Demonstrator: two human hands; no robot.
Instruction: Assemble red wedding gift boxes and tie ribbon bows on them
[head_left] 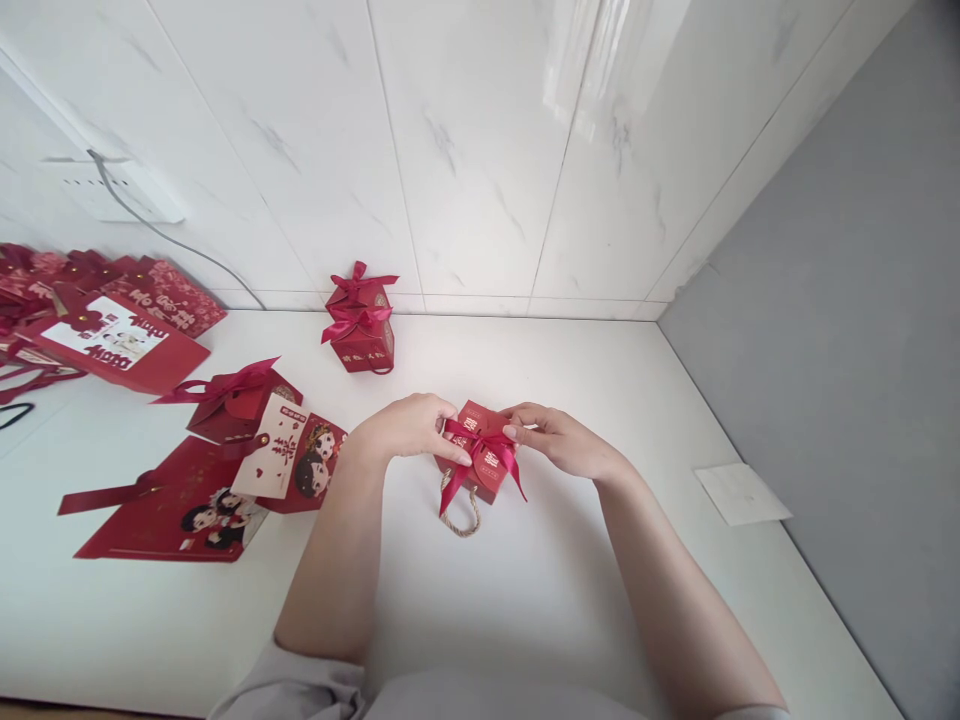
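A small red gift box (pixel 489 484) with gold lettering sits in the middle, between my two hands. A dark pink ribbon (pixel 508 460) is tied in a bow across its top, with its tails hanging over the near side. From the box's near edge a twisted gold cord handle (pixel 465 530) loops onto the table. My left hand (pixel 411 428) is closed at the box's left side, thumb on the ribbon. On the right, my right hand (pixel 559 438) pinches the bow's right part between thumb and fingers.
Two red boxes with bows (pixel 363 345) stand near the tiled wall (pixel 480 150). To the left lie another ribboned box (pixel 225 415), a cream card (pixel 268 455), a red bag (pixel 165 520) and a pile of red packaging (pixel 169 295). A white square (pixel 739 493) lies at the right edge.
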